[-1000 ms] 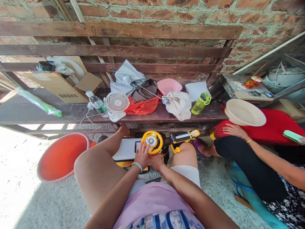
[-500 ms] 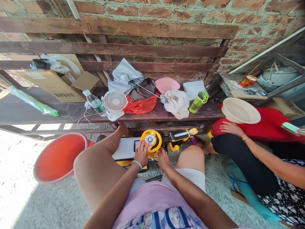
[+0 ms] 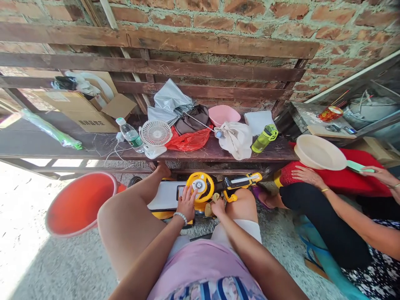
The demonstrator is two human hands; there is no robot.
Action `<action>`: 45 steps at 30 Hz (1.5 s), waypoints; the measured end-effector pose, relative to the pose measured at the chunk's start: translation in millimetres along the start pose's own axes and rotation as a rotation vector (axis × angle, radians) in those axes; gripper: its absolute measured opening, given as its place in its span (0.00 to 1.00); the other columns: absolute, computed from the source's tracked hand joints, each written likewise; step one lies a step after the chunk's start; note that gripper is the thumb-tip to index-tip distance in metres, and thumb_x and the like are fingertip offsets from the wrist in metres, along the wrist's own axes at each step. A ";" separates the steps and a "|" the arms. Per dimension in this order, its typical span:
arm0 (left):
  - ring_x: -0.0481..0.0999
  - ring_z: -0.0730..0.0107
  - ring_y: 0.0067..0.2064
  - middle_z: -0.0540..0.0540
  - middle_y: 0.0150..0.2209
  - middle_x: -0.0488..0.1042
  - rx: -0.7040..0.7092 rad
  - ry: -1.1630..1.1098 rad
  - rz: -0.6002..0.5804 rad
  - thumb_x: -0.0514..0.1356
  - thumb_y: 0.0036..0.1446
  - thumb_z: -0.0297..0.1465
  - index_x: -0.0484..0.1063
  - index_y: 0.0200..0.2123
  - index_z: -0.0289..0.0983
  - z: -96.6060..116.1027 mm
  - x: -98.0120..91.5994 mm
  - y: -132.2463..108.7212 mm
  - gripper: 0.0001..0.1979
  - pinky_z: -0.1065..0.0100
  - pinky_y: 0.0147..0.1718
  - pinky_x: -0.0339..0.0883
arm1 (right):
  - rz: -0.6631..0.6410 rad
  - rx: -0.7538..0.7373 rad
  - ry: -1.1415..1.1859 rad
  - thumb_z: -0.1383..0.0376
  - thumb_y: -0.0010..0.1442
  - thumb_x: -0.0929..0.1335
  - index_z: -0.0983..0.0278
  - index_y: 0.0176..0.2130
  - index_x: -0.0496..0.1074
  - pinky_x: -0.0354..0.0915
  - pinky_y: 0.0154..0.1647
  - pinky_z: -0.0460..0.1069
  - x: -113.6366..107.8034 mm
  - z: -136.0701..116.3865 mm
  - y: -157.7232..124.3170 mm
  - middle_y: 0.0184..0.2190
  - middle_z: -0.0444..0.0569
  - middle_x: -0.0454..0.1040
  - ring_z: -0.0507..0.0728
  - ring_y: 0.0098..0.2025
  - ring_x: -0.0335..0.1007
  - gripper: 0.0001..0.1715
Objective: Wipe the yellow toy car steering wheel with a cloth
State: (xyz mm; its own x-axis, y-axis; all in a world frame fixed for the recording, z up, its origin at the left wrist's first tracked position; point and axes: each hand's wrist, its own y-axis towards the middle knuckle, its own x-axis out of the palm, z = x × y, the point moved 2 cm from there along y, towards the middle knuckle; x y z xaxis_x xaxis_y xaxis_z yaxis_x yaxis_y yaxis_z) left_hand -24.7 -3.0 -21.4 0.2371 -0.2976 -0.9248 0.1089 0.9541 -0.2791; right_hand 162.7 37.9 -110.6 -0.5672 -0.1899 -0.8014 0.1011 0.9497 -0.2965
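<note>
Cloth [image 3: 208, 209] bunched in curled right hand [image 3: 218, 206], we needed steering wheel [image 3: 199, 184] steadied by left hand [image 3: 186, 202], half-open on left edge.

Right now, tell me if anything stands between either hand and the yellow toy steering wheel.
Nothing visible blocks the left hand: its fingers lie on the yellow toy steering wheel. The right hand grips a tan cloth, which shows between it and the wheel's lower right rim.

Dark characters [image 3: 97, 125] are running along the cardboard box [image 3: 81, 111], too blurred for reading. The green label [image 3: 135, 141] on the clear bottle [image 3: 127, 131] and the markings [image 3: 328, 114] on the red tin [image 3: 326, 115] are likewise showing no legible words.
</note>
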 end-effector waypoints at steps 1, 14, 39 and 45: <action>0.36 0.46 0.79 0.38 0.79 0.41 -0.004 -0.003 -0.003 0.58 0.58 0.21 0.48 0.77 0.39 0.9 -0.5 0.2 0.45 0.44 0.70 0.56 | 0.006 -0.027 -0.019 0.71 0.55 0.66 0.71 0.57 0.75 0.74 0.53 0.54 3.4 -3.8 -6.7 0.51 0.63 0.79 0.63 0.50 0.80 0.30; 0.35 0.45 0.79 0.42 0.80 0.39 -0.008 -0.011 -0.064 0.59 0.54 0.22 0.44 0.78 0.42 -3.9 0.8 0.6 0.50 0.43 0.71 0.53 | -0.286 -0.872 -0.301 0.77 0.62 0.61 0.63 0.68 0.67 0.58 0.71 0.66 29.3 -80.0 -37.5 0.66 0.57 0.71 0.66 0.72 0.58 0.37; 0.39 0.47 0.79 0.39 0.79 0.44 0.004 -0.067 0.033 0.57 0.55 0.20 0.51 0.76 0.39 0.1 0.6 2.3 0.46 0.46 0.71 0.54 | -0.292 -0.464 -0.430 0.75 0.56 0.67 0.60 0.52 0.81 0.69 0.51 0.52 -53.5 -24.5 -34.6 0.51 0.57 0.77 0.64 0.52 0.74 0.26; 0.39 0.47 0.79 0.38 0.78 0.45 0.000 -0.087 0.050 0.58 0.56 0.20 0.53 0.76 0.38 2.5 -2.5 1.2 0.44 0.46 0.73 0.51 | -0.012 -0.525 -0.084 0.75 0.52 0.67 0.60 0.60 0.76 0.69 0.57 0.53 -159.3 -58.3 22.4 0.52 0.54 0.74 0.61 0.52 0.74 0.37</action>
State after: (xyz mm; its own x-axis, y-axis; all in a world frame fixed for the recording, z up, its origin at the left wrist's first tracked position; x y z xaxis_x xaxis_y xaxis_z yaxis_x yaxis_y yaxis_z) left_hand -22.8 -1.2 -18.7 0.3254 -0.2513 -0.9116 0.0950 0.9678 -0.2329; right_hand 207.7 104.0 40.7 -0.4963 -0.2002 -0.8447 -0.3398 0.9402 -0.0232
